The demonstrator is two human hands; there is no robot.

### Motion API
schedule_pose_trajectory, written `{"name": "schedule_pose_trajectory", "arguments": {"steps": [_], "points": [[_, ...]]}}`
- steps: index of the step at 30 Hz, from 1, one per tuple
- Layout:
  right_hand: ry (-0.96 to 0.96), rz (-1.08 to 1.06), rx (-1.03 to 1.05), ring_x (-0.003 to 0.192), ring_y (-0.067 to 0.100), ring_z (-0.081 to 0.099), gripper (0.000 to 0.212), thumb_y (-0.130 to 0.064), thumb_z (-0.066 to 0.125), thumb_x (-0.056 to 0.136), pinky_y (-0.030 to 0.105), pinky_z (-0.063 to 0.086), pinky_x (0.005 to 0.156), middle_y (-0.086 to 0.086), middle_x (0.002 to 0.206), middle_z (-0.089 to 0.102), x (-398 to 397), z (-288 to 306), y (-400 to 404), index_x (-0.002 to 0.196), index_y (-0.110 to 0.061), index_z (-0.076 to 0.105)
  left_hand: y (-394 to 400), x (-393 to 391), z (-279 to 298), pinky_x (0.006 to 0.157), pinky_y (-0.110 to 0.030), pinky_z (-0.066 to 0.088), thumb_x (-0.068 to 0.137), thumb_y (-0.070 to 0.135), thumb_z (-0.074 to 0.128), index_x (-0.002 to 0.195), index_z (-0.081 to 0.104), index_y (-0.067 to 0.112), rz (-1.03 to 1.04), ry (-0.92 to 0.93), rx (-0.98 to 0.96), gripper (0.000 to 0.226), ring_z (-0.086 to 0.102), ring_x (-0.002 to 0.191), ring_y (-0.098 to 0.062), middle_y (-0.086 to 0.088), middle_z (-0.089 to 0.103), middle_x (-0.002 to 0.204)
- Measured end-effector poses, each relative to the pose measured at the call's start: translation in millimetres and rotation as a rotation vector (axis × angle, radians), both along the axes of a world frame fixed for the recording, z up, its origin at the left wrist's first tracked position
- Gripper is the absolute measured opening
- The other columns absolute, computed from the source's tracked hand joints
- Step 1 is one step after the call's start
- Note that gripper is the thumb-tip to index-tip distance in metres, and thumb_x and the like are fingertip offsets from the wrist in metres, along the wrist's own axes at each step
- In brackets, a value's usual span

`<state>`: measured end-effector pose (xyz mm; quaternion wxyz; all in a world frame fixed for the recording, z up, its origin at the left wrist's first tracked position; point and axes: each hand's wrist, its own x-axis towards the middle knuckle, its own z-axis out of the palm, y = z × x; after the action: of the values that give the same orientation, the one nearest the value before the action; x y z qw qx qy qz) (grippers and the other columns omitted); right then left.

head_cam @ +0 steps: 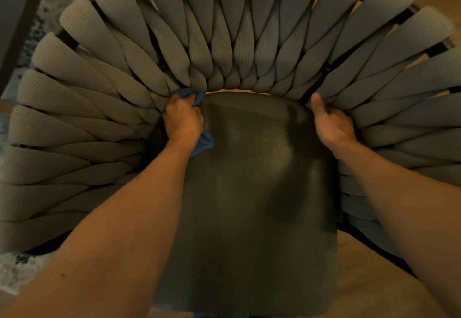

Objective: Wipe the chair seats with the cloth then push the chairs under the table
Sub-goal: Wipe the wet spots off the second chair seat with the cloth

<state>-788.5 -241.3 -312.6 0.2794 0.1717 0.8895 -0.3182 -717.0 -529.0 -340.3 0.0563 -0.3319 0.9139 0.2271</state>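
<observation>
Left hand [183,120] grips the bunched blue cloth [203,140] at the back left corner of the seat [249,180]; right hand [333,125] curls round the seat's back right edge, thumb up. Wiping looks underway. Pushing this chair [99,73] under the surface remains.

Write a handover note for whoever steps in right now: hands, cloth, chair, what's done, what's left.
Left hand: grips the blue cloth at the back left corner of the chair seat.
Right hand: rests at the seat's back right edge against the woven backrest, thumb up, holding nothing visible.
Done: cannot tell how much of the seat is wiped.
Left: finish wiping, push the chair under the table, do any other chairs.
</observation>
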Motion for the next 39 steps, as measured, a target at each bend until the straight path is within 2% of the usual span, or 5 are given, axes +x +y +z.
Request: {"name": "schedule_pose_trajectory", "arguments": {"steps": [13,20,30,35,39], "points": [[0.031,-0.038,-0.058,0.144,0.028,0.036,0.073,-0.068,0.026,0.099,0.039,0.028,0.119,0.008,0.155,0.043,9,0,12,0.149,-0.017,0.045,149,-51,-3,0.085,-0.04,0.046,0.091,0.016,0.05,0.125,0.063,0.021,-0.448,-0.034,0.056,0.037,0.056,0.111,-0.036,-0.015,0.053,0.128],[0.128,-0.056,-0.073,0.138,0.028,0.043,0.055,-0.049,0.032,0.106,0.028,0.034,0.106,0.011,0.149,0.05,36,4,32,0.144,-0.015,0.05,216,-43,8,0.087,-0.039,0.044,0.097,0.015,0.046,0.113,0.064,0.007,-0.701,-0.052,0.048,0.026,0.058,0.102,-0.034,-0.016,0.055,0.121],[0.047,-0.197,-0.082,0.134,0.032,0.046,0.054,-0.048,0.036,0.105,0.034,0.037,0.104,0.014,0.147,0.05,105,30,51,0.146,-0.013,0.046,218,-10,34,0.076,-0.031,0.049,0.087,0.019,0.061,0.105,0.068,0.02,-1.042,-0.389,0.271,0.02,0.062,0.098,-0.027,-0.007,0.065,0.108],[0.03,-0.215,-0.146,0.128,0.03,0.051,0.05,-0.05,0.038,0.104,0.039,0.04,0.103,0.009,0.139,0.057,140,55,72,0.14,-0.017,0.051,206,40,53,0.088,-0.029,0.047,0.084,0.008,0.057,0.103,0.075,0.019,-0.991,-0.321,0.45,0.029,0.06,0.1,-0.02,-0.004,0.069,0.108],[0.007,-0.272,-0.21,0.125,0.027,0.054,0.047,-0.046,0.045,0.103,0.035,0.041,0.099,0.008,0.133,0.061,172,76,89,0.137,-0.014,0.055,196,71,75,0.083,-0.03,0.048,0.083,0.011,0.051,0.099,0.069,0.023,-0.823,-0.318,0.556,0.027,0.061,0.094,-0.015,0.001,0.069,0.099]]}}
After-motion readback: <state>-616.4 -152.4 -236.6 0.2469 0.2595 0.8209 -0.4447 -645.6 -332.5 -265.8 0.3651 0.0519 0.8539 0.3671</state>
